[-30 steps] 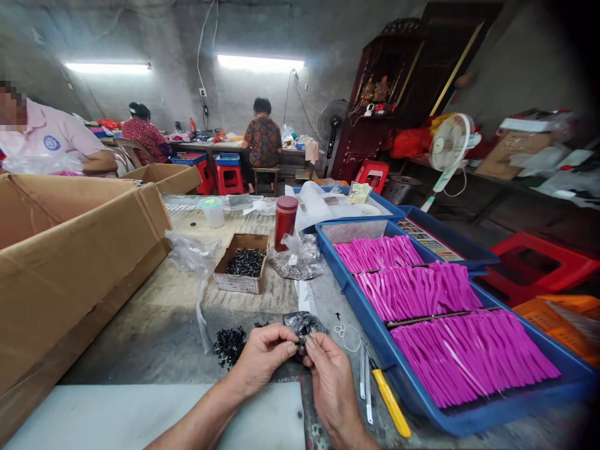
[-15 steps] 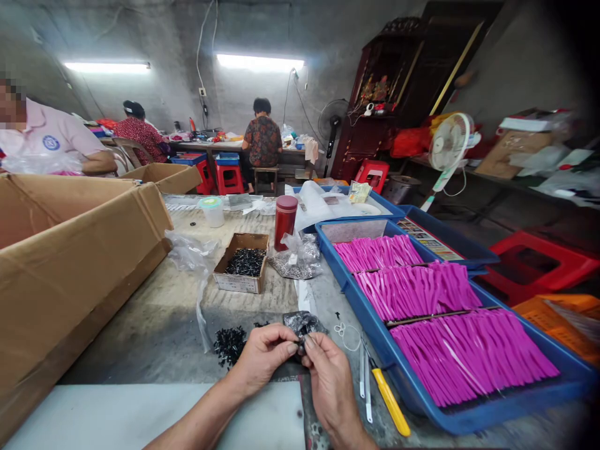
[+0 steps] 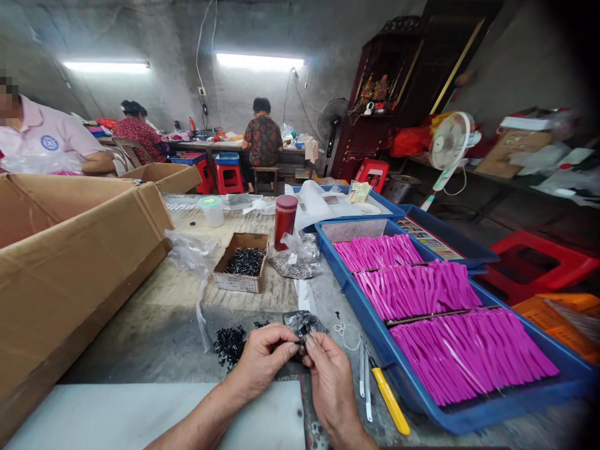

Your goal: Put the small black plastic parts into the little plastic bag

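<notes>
My left hand [image 3: 267, 356] and my right hand [image 3: 328, 375] meet fingertip to fingertip above the table's near part. Each is closed in a pinch around a small dark piece [image 3: 301, 344], too small and too covered to name. Just beyond the fingertips lies a dark plastic bag [image 3: 304, 320], partly hidden by them. Left of my left hand is a pile of small black pieces [image 3: 229, 345]. To the right of my right hand lie a yellow-handled tool [image 3: 390, 403], thin metal strips [image 3: 367, 387] and a loop of white string [image 3: 345, 334].
A blue tray [image 3: 422, 400] with rows of magenta strips stands on the right. A large cardboard box [image 3: 84, 281] borders the left. Farther back are a small carton [image 3: 240, 284] of black pieces, a red flask [image 3: 285, 222] and a clear bag [image 3: 300, 262]. Other people sit beyond.
My hands stay in almost the same place, with only a slight shift of the fingertips around the small piece. The person at far left has moved slightly.
</notes>
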A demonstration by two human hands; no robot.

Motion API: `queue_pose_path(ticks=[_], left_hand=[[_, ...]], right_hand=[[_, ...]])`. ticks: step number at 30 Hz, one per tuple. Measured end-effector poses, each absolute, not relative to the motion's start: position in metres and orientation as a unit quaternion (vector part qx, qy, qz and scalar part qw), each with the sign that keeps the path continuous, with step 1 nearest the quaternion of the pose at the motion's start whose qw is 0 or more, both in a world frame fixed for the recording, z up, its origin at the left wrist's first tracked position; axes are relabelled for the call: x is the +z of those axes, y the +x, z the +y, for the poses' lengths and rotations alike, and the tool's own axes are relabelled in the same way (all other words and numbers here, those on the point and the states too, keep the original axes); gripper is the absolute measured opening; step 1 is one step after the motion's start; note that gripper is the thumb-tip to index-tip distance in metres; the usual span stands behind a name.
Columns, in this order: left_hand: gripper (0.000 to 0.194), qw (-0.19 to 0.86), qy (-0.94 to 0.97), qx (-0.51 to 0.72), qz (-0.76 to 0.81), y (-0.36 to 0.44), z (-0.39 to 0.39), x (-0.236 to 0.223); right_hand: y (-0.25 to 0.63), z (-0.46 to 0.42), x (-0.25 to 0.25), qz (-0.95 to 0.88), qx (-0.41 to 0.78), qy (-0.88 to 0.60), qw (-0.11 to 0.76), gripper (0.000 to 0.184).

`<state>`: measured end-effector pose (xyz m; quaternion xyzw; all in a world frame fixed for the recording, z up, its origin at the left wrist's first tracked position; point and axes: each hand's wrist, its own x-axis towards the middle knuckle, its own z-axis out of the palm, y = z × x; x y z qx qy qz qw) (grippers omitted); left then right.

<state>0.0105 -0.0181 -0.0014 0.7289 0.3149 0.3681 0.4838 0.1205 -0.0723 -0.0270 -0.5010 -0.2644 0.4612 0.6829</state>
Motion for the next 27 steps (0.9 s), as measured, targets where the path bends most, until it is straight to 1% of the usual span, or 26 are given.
queue_pose_path(ticks=[11,27], left_hand=[[0.012,0.470,0.744,0.363,0.308,0.0106,-0.0188,-0.0025],[0.014,0.467,0.743,0.363,0.313,0.0111,-0.0185,0.0008]], right_hand=[[0.1209,-0.0728,-0.0257,-0.262,0.466,-0.502,0.680,0.023],[0.1199,-0.0735,-0.0246,-0.252,0.461,-0.503,0.686,0.023]])
